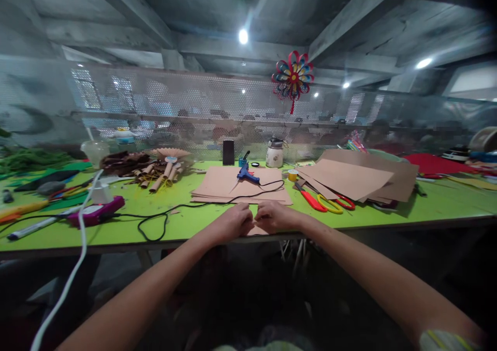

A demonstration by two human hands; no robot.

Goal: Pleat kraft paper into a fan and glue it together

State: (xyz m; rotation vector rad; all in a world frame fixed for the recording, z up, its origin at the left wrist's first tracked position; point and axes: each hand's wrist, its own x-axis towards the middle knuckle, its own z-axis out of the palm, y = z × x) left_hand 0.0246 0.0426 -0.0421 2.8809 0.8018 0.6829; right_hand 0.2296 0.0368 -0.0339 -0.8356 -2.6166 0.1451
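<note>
At the front edge of the green table, my left hand (235, 220) and my right hand (278, 217) are side by side with curled fingers. Both pinch a small piece of brown paper (256, 231), which shows between and below them; the fingers hide most of it. Just beyond the hands lies a stack of brown paper sheets (212, 181). A blue hot glue gun (247, 173) rests on that stack, its black cord running off to the left.
Scissors (332, 206) and a red-handled tool (313, 201) lie right of my hands, before more brown sheets (349, 172). Leftward are a purple power strip (97, 211), a white cable (82, 237) and rolled paper tubes (159, 177). A bottle (274, 154) stands behind.
</note>
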